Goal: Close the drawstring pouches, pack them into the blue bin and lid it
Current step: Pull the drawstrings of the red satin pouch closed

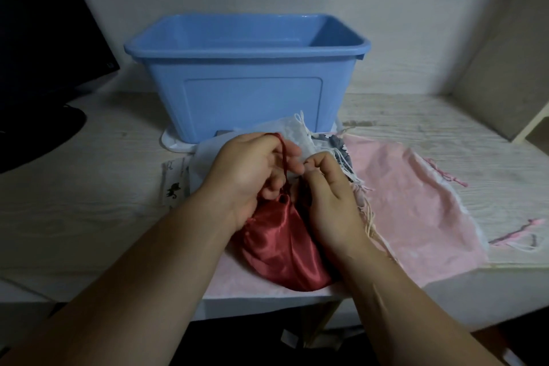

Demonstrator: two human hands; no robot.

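A red satin pouch (276, 249) lies at the near table edge, its mouth gathered. My left hand (246, 169) pinches the red drawstring (283, 154), which runs up from the pouch's neck. My right hand (329, 196) grips the gathered neck from the right. Behind my hands lie a white pouch (292, 132), a dark patterned pouch (337, 142) and a flat pink pouch (413, 202) to the right. The open blue bin (249, 92) stands at the back. It rests on a white lid (173, 142), of which only an edge shows.
A black monitor (44, 38) and its base stand at the left. A cloth with black animal prints (173, 184) peeks out at my left wrist. A beige partition (505, 68) closes the right side. Pink cords (517, 235) trail at the right.
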